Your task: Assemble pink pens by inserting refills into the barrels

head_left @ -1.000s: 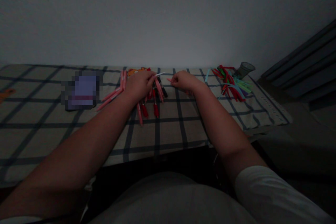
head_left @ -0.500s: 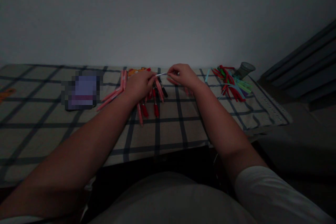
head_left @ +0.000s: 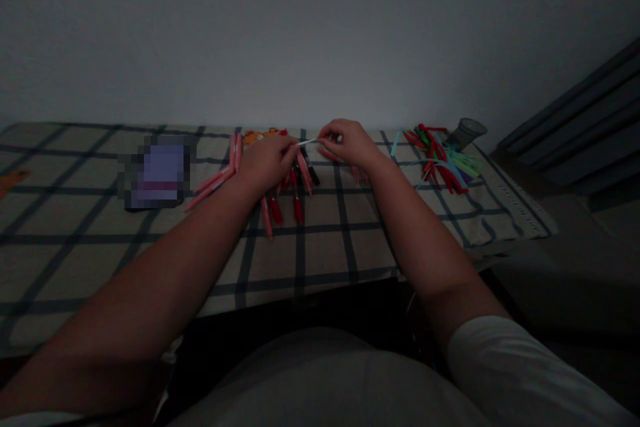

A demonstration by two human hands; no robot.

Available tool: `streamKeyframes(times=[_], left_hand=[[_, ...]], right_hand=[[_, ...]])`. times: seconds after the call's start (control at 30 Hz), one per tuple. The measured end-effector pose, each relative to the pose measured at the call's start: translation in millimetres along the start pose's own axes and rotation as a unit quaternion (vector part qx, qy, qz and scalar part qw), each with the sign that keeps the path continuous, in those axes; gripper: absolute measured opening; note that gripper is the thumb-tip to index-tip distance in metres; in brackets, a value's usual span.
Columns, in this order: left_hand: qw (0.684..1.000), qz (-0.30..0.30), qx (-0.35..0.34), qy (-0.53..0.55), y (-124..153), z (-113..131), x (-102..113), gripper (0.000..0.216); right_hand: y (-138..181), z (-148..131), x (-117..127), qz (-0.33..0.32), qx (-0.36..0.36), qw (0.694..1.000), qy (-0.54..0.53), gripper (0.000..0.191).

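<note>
My left hand is closed around a thin white refill whose tip sticks out to the right. My right hand pinches the refill's free end, fingers closed, and a pink piece shows beneath it. Both hands hover just above a heap of pink and red pens lying on the checked tablecloth. Two more pink pens lie to the left of my left wrist. The scene is dim.
A pile of red, green and blue pen parts lies at the right, with a small glass cup behind it. A blurred purple object sits at the left. An orange item rests by the wall. The table edge drops off at the right.
My right hand has lifted from the cloth and moved left to the tip of the white refill held by my left hand. The left hand has stayed in place.
</note>
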State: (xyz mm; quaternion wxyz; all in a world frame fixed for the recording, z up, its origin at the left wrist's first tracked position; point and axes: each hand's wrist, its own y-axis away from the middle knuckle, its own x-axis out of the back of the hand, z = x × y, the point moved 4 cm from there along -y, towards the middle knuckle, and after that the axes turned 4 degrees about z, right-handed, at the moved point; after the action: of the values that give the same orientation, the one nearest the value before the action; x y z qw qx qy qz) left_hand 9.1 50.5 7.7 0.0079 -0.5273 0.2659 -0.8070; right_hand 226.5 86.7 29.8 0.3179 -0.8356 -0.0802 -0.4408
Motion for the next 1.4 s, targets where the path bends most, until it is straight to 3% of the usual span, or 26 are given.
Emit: streamKeyframes(times=[0.2, 0.67, 1.4], left_hand=[[1.0, 0.002, -0.006, -0.004, 1, 1, 0, 0.046], [1.0, 0.003, -0.01, -0.028, -1, -3, -6, 0.048], [1.0, -0.001, 0.003, -0.024, 0, 2, 0, 0.045]], right_hand=[[2, -5, 1, -0.001, -0.01, 1.0, -0.004, 0.022], [-2, 9, -7, 0.021, 0.044, 0.998, -0.026, 0.012], [-2, 11, -5, 0.017, 0.06, 0.997, -0.035, 0.016]])
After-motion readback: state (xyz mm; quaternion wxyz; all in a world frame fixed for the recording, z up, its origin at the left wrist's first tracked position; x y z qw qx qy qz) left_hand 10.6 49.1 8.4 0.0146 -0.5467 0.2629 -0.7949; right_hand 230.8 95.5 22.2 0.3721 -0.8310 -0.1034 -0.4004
